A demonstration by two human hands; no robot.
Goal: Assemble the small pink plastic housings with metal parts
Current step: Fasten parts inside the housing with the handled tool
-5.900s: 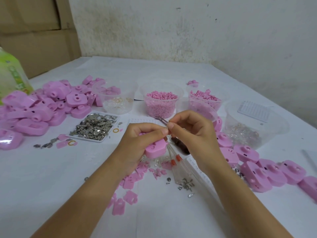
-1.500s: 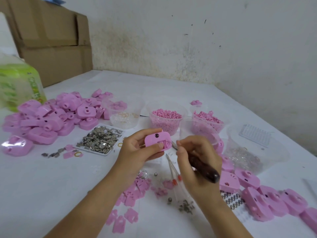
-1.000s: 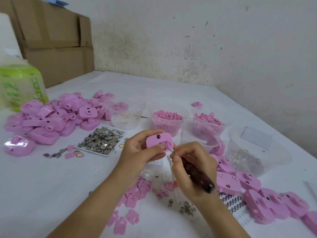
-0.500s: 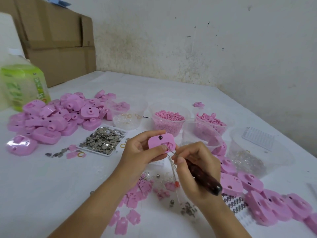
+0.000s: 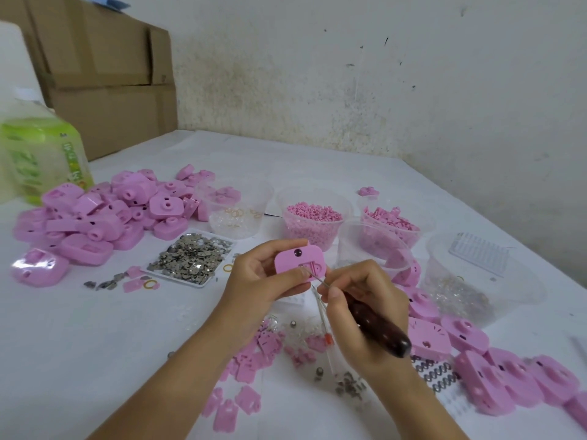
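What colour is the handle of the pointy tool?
Dark reddish-brown tool handle, gripped by the right hand; the head view shows it best.

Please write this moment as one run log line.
left hand: holds pink housing | right hand: grips dark-handled pick | pick tip: at housing recess

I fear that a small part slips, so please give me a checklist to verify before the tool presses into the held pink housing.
1. The left grip holds the pink housing, recess toward the camera: ok.
2. The right grip holds the dark-handled tool: ok.
3. The tool's thin tip meets the recess: ok.
4. Anything metal fully seated in the recess: cannot tell.
5. The tray of metal parts is stocked: ok.
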